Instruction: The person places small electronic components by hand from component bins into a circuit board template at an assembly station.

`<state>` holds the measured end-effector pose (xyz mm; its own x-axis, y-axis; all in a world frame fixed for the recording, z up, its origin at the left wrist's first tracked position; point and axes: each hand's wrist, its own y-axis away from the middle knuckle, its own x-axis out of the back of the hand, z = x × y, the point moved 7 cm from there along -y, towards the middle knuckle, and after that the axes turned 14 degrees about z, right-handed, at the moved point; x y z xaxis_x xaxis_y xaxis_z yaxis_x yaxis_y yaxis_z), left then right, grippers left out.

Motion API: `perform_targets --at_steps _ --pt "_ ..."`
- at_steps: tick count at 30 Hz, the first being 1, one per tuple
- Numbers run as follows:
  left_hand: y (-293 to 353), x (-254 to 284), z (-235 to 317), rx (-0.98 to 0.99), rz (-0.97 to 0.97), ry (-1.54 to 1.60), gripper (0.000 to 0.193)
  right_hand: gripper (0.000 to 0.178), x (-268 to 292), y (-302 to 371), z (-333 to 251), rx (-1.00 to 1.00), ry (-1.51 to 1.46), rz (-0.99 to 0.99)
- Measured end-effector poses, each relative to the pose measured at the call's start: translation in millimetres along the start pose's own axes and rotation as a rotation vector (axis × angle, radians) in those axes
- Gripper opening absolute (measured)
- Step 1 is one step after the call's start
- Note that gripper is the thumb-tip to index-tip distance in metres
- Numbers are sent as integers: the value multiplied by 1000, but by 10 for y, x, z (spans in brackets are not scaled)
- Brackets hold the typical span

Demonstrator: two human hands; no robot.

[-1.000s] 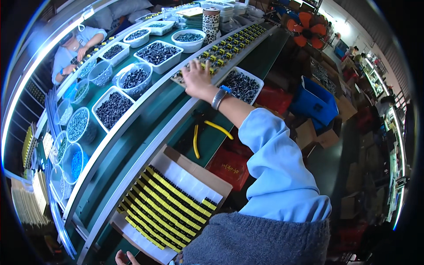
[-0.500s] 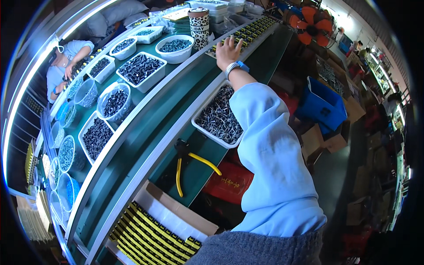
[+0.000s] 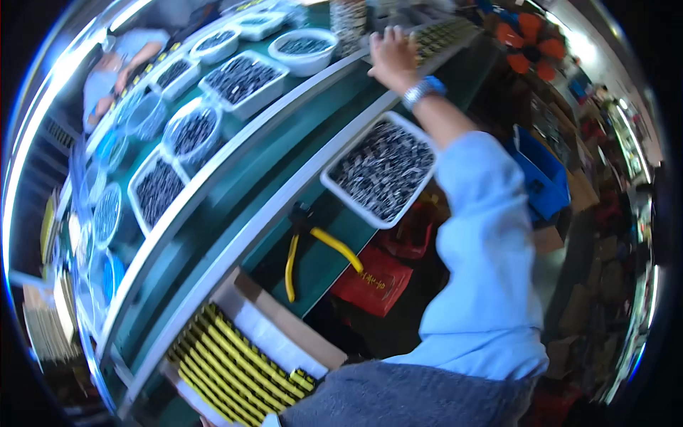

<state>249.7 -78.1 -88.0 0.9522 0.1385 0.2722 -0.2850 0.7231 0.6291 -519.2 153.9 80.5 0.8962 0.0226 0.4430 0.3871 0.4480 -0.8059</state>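
My right hand (image 3: 395,62) reaches along the bench to the far end and rests at the near end of a row of yellow-and-black parts (image 3: 445,37). Its fingers look spread, though slightly blurred, with no held thing visible. A watch with a metal band (image 3: 421,92) circles that wrist. Beneath the forearm stands a white tray (image 3: 346,203) full of small dark components with metal leads (image 3: 384,167). A sliver of my left hand (image 3: 206,422) shows at the bottom edge by a cardboard box (image 3: 313,341) holding rows of yellow-and-black parts (image 3: 235,363); its fingers are hidden.
Yellow-handled pliers (image 3: 326,242) lie on the green bench. Beyond a metal rail (image 3: 235,267) are several tubs of components (image 3: 242,78) and a patterned tumbler (image 3: 348,25). Another person (image 3: 117,78) works across. A red stool (image 3: 373,281), blue bin (image 3: 541,174) and orange fan (image 3: 530,46) stand right.
The view has shifted, moving the bench scene in the picture. My right hand stays near the same end of the row. A bit of my left hand has appeared at the bottom edge.
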Motion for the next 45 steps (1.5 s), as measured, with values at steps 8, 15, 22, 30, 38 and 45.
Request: perform_targets --at_steps 8,15,22,30,38,45 --pt "-551 73 -312 -36 -701 20 60 28 2632 1194 -1094 663 -1398 -1199" --pt "-310 -101 -217 5 -662 106 57 46 3021 2778 -1712 -133 -1590 -2028" --pt "-235 69 -167 -9 -890 20 68 60 3299 3141 -2004 -678 -1923 -1979" --pt "-282 652 -159 -204 -812 182 73 61 3726 2938 -2145 -482 -2016 -1846" --pt "-399 1852 303 -308 -203 613 66 54 4846 1498 -3469 147 -2095 -1789" --pt "-1032 3019 5 -477 -72 903 55 52 6501 1049 -5089 997 -2283 -1640"
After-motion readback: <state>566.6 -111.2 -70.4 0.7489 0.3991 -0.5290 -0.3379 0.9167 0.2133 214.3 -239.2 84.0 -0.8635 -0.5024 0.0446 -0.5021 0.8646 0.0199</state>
